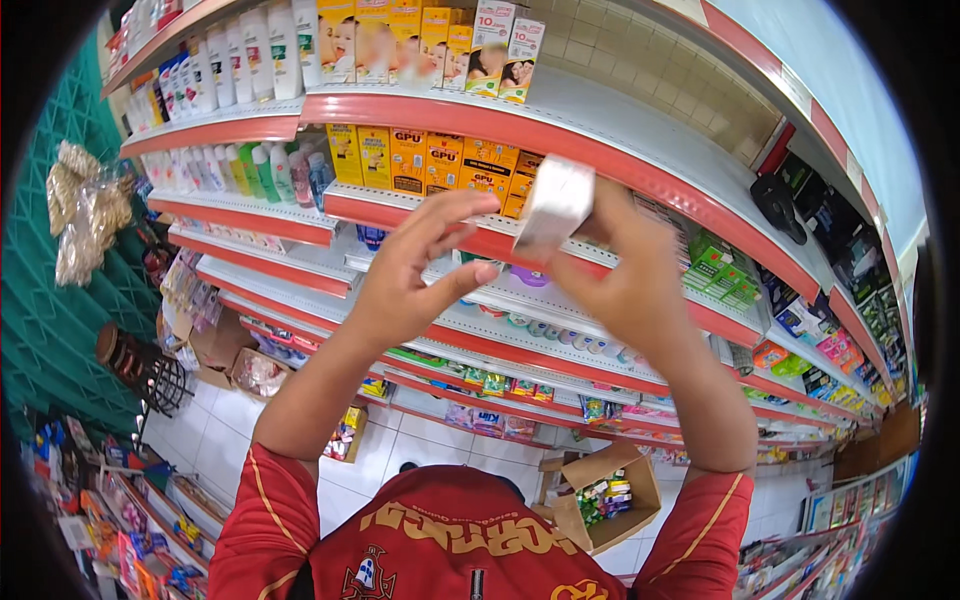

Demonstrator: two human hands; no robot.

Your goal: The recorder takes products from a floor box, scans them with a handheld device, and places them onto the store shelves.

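Observation:
My right hand grips a small white carton, blurred by motion, in front of the shelves. To its left, my left hand is raised with thumb and fingers apart, holding nothing. Just behind the carton, a row of yellow and orange boxes stands on a red-edged shelf. On the shelf above, taller yellow baby-product boxes stand beside two white-and-orange cartons. The printed face of the held carton cannot be made out.
Pale bottles line the upper left shelves. Green boxes sit on the right, below a dark object. On the tiled floor, an open cardboard box holds small colourful packs. Clear bags hang by a green curtain at left.

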